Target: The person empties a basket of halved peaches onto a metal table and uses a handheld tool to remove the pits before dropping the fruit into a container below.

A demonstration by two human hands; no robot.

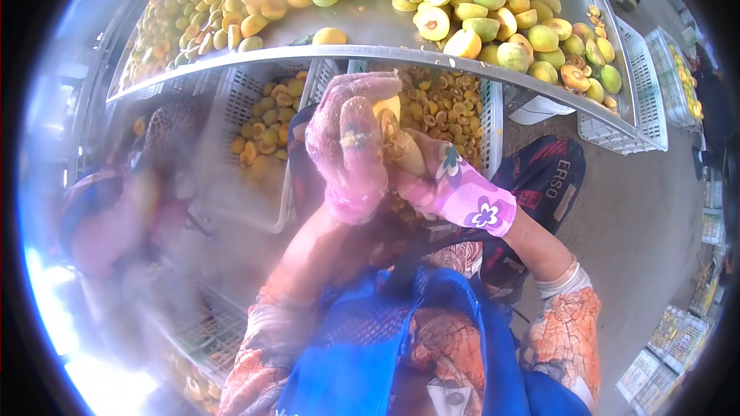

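Note:
Both hands wear pink gloves and meet in front of me, below the metal table's front edge. My left hand (352, 144) is curled around a yellow apricot-like fruit (387, 108), its fingers soiled with pulp. My right hand (448, 179), in a flower-patterned glove, presses its stained thumb and fingers against the near side of the fruit. Whether it also grips a small tool is hidden. Beneath the hands stands a plastic crate (492, 127) holding many small brownish-yellow fruit pieces (448, 112).
A metal table (370, 26) bears heaps of whole and halved fruit (491, 11). Left of my knees is a white crate (234, 95) of halves. Another white crate (647, 92) stands right of the table. A blurred person (115, 214) sits at left; stacked crates (665, 352) line the right.

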